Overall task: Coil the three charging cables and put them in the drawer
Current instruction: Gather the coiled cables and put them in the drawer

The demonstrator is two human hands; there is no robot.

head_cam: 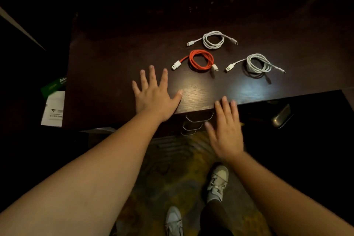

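Three charging cables, a coiled red braided cable [201,60] flanked by two coiled white cables [213,40] [257,65], lie on the dark wooden desk [115,59]. I see my left hand [153,95] and right hand [226,130] spread, empty; drawers below look closed, so stowing remains.

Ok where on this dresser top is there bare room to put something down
The widest bare patch is the dresser top left of the red cable and beyond the left hand. A smaller strip lies along the front edge, between both hands and the cables. The right-centre is crowded: red cable, far white cable and right white cable sit close together.
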